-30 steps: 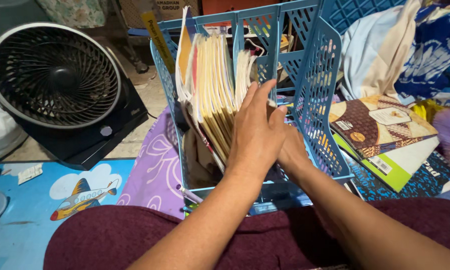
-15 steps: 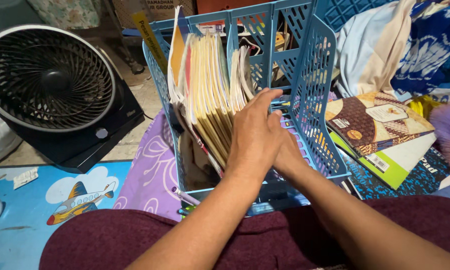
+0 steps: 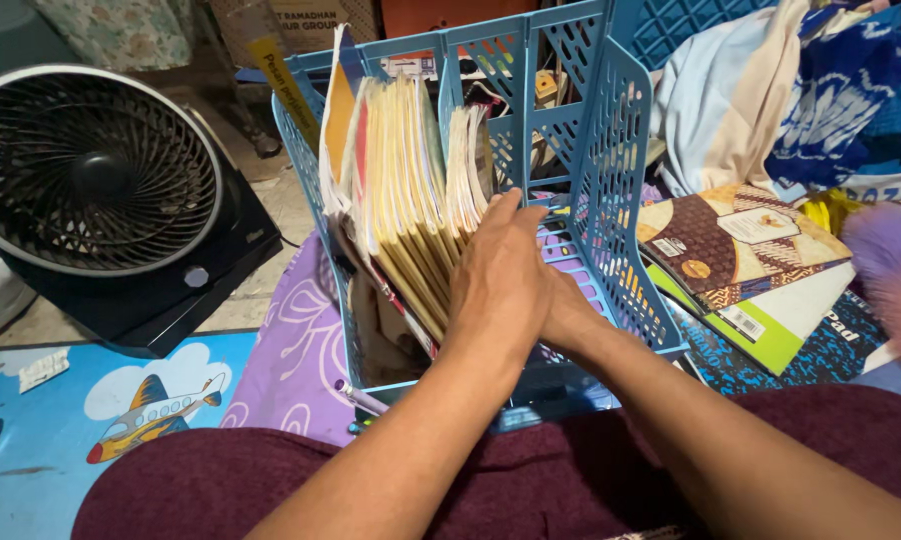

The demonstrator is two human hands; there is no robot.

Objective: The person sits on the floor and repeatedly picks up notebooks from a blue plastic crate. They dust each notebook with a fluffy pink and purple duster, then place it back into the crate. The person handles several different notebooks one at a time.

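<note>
Head view looks down on your two forearms, which rise from the lower edge of the frame and meet inside a blue plastic file rack (image 3: 611, 190). Your left forearm runs up from the lower middle, wrist straight, and your left hand (image 3: 501, 275) lies palm down with its fingers held together and stretched forward, the tips against the right-hand edge of a packed row of thin yellow-edged booklets (image 3: 401, 200) standing upright in the rack's left compartment. That hand is flat and open, pressing rather than clasping anything. Your right forearm comes in from the lower right, and your right hand (image 3: 569, 312) is tucked under and behind the left one, so most of it is hidden; you cannot tell whether its fingers are closed or spread, or what they touch.

The booklets lean slightly left, toward the rack's outer wall. To the rack's right, a brown patterned book (image 3: 731, 240) lies flat on a green-edged one. A round black fan (image 3: 91, 170) sits well to the left, on the floor.
</note>
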